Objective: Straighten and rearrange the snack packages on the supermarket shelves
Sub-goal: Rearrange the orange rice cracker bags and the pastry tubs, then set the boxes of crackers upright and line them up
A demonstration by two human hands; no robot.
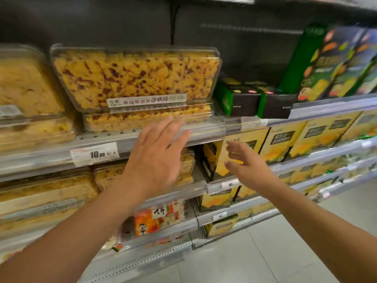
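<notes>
A clear plastic tray of yellow, red-flecked snack (134, 78) leans upright on the top shelf, standing on a flat tray of the same kind (146, 117). My left hand (157, 158) hovers with straight fingers in front of the shelf rail just below these trays, holding nothing. My right hand (244, 160) reaches with loosely spread fingers toward a yellow box (242, 139) on the second shelf, and holds nothing. Two green-and-black boxes (255, 99) lie flat to the right of the trays.
More clear trays of yellow snack (26, 88) fill the left of the shelves. Tall green boxes (330, 64) lean at the upper right above a row of yellow boxes (318, 137). A price tag (94, 154) sits on the rail. Grey floor tiles (265, 252) lie below.
</notes>
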